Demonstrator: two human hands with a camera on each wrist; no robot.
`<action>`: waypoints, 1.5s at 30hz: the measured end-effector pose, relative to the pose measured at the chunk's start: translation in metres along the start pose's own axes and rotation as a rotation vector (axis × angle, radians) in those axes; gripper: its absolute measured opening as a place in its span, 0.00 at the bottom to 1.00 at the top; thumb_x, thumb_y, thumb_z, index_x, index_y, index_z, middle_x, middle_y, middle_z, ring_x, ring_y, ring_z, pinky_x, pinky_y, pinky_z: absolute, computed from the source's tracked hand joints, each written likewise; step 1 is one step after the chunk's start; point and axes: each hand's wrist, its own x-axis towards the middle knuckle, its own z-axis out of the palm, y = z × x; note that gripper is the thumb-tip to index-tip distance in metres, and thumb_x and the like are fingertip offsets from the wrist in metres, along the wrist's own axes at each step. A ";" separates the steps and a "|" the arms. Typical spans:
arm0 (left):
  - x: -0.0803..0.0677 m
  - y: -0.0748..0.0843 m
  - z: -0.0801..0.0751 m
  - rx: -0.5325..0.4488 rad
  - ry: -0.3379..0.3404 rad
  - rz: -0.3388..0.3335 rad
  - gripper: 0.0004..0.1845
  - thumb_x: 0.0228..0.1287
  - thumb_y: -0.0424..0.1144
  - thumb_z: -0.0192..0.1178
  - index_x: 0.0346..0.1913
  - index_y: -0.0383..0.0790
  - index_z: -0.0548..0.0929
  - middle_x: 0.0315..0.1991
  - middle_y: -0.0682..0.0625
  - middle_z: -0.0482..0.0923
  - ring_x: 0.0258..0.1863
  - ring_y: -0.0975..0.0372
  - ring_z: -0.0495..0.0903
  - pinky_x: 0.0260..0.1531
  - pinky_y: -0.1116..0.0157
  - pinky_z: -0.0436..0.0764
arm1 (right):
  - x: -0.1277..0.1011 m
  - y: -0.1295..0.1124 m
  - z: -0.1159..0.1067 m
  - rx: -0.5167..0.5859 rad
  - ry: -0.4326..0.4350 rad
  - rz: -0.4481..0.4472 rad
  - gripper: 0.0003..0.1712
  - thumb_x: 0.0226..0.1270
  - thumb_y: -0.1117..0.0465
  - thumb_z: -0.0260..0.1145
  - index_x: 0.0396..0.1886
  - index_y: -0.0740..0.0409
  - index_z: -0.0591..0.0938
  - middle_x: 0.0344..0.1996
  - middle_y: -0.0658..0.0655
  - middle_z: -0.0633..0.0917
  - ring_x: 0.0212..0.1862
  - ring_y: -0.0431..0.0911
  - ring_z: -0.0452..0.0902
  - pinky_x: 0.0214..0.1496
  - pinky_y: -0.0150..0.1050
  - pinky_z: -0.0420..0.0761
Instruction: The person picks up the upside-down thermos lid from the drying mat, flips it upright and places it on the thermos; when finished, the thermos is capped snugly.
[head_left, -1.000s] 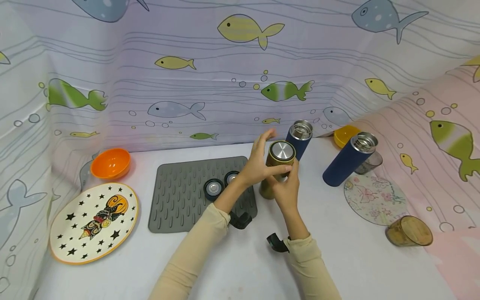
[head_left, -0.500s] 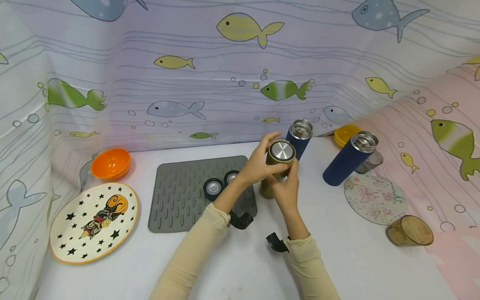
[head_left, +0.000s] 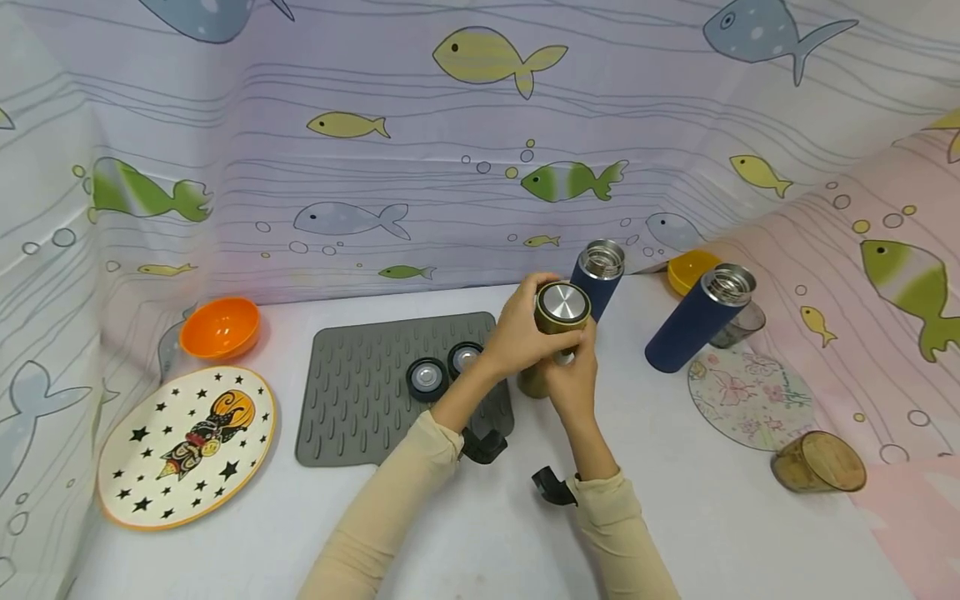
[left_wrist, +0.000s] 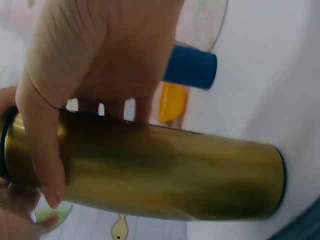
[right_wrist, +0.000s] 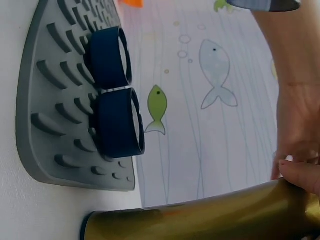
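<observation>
Tightening on the gold flask (head_left: 552, 346) — both hands (head_left: 547, 350), fingers newly curled.

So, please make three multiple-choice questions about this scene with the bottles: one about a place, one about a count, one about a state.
1. Where do the two dark blue lids lie?
A. on the grey mat
B. on the star plate
C. in the orange bowl

2. How many blue bottles stand without a lid?
A. one
B. two
C. three

3. How is the gold bottle held?
A. by neither hand
B. by the right hand alone
C. by both hands, the left hand at its lid

Key: 1 A, both lids sit on the ribbed mat; 2 B, two show open steel mouths; 3 C, both hands' fingers wrap it.
</observation>
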 end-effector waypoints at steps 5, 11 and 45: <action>-0.001 0.003 -0.001 -0.068 0.004 0.013 0.48 0.50 0.35 0.69 0.75 0.37 0.56 0.72 0.40 0.60 0.67 0.51 0.65 0.69 0.51 0.64 | 0.001 -0.001 0.001 -0.004 0.003 0.023 0.44 0.54 0.73 0.71 0.71 0.56 0.64 0.58 0.63 0.78 0.58 0.53 0.72 0.62 0.52 0.69; -0.001 0.006 -0.002 0.012 0.050 0.034 0.43 0.54 0.41 0.69 0.71 0.35 0.60 0.68 0.40 0.66 0.66 0.51 0.67 0.68 0.51 0.67 | 0.003 -0.004 0.004 -0.004 0.016 0.025 0.45 0.53 0.77 0.69 0.71 0.61 0.63 0.63 0.67 0.75 0.62 0.58 0.70 0.64 0.52 0.68; -0.136 -0.047 -0.112 0.378 0.091 -0.345 0.48 0.55 0.42 0.74 0.75 0.37 0.59 0.74 0.38 0.60 0.74 0.43 0.58 0.69 0.38 0.61 | 0.101 0.012 0.063 -0.184 0.083 0.005 0.48 0.55 0.52 0.78 0.71 0.55 0.63 0.60 0.62 0.78 0.62 0.58 0.75 0.66 0.55 0.71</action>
